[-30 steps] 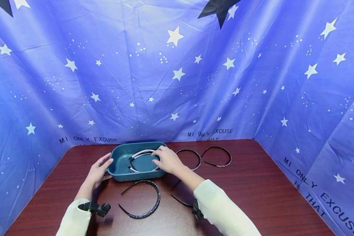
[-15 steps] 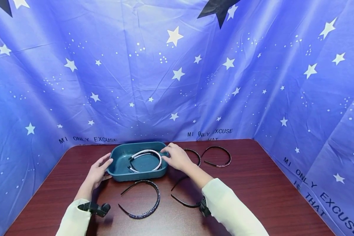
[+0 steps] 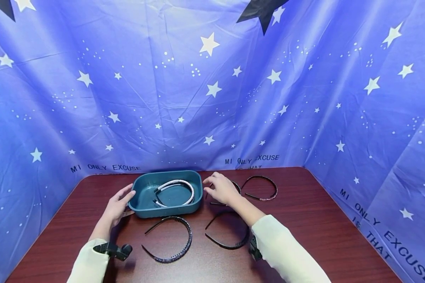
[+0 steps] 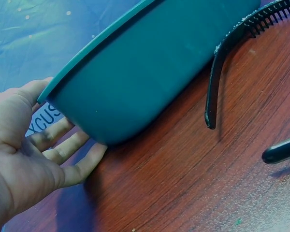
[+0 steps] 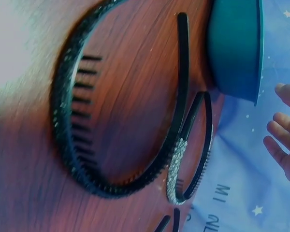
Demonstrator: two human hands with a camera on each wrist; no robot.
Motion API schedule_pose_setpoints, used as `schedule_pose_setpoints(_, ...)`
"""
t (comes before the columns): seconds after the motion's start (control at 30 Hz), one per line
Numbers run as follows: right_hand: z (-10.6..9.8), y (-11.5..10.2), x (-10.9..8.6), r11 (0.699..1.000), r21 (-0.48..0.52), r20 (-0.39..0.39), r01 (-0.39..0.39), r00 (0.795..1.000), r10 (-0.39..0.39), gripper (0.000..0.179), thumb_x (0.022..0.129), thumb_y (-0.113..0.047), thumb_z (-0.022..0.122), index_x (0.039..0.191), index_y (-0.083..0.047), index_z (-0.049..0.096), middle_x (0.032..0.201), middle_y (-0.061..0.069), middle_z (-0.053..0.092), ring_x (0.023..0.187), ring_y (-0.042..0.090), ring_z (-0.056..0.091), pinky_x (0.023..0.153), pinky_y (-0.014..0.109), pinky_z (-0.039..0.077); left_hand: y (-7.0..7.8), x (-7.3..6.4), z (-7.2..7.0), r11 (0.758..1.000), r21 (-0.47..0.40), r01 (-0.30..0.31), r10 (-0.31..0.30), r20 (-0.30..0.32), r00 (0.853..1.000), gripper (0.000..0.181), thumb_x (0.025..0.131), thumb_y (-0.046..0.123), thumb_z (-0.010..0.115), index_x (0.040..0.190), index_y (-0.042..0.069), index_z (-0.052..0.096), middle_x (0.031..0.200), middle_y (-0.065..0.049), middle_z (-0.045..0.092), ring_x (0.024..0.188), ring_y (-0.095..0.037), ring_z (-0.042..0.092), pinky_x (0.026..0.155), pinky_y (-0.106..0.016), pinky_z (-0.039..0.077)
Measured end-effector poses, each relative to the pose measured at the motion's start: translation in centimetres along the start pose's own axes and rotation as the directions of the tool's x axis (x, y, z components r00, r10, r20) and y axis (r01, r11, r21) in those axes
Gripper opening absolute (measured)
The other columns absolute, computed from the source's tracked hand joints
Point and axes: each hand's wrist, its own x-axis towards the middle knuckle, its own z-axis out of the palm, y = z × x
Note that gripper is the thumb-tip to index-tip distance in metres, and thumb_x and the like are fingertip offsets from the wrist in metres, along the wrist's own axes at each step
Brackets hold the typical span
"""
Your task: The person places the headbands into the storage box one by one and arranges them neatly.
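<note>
A teal plastic basin (image 3: 152, 212) sits at the back left of the table, with a white headband (image 3: 188, 187) lying inside. My left hand (image 3: 116, 204) holds the basin's left end, thumb at the rim and fingers against the outer wall. To the right of the basin, my right hand (image 3: 222, 189) hovers with nothing in its fingers, just apart from the rim. It partly covers a dark headband (image 3: 238, 188) behind it. Nearer the front lie a black headband (image 3: 230, 247) below the right forearm and a glittery dark headband (image 3: 190, 236) before the basin.
Another dark headband (image 3: 276, 190), with reddish glitter, lies at the back right. The reddish-brown wooden table (image 3: 322, 232) ends at the back against a blue star-patterned curtain (image 3: 184, 98).
My right hand has drawn out of the basin, leaving the white headband inside, and moved right past the rim. The left hand stays at the basin's left end.
</note>
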Motion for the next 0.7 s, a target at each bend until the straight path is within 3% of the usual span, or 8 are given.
schedule_pose_setpoints(0.4,-0.4,2.0,-1.2,0.999,-0.007,-0.013,-0.048,0.999,0.047,0.020,0.083,-0.022,0.069,0.101,-0.012,0.070,0.097,0.005,0.062,0.090,0.020,0.057,0.078,0.037,0.048,0.0,0.0,0.0,1.000,0.007,-0.001,0.001,0.000,1.000,0.068,0.095,0.045,0.049,0.150,0.017,0.021,0.150,-0.020,0.022,0.121,-0.035,0.043,0.083,-0.043,0.054)
schedule_pose_setpoints(0.7,-0.6,3.3,-2.2,0.997,-0.021,-0.006,-0.081,0.997,0.081,0.021,0.084,-0.023,0.069,0.102,-0.013,0.070,0.097,0.002,0.061,0.088,0.017,0.057,0.078,0.035,0.048,-0.1,0.0,-0.1,1.000,-0.002,0.000,0.000,0.000,1.000,0.066,0.095,0.044,0.048,0.150,0.017,0.022,0.150,-0.020,0.023,0.119,-0.031,0.047,0.084,-0.044,0.054)
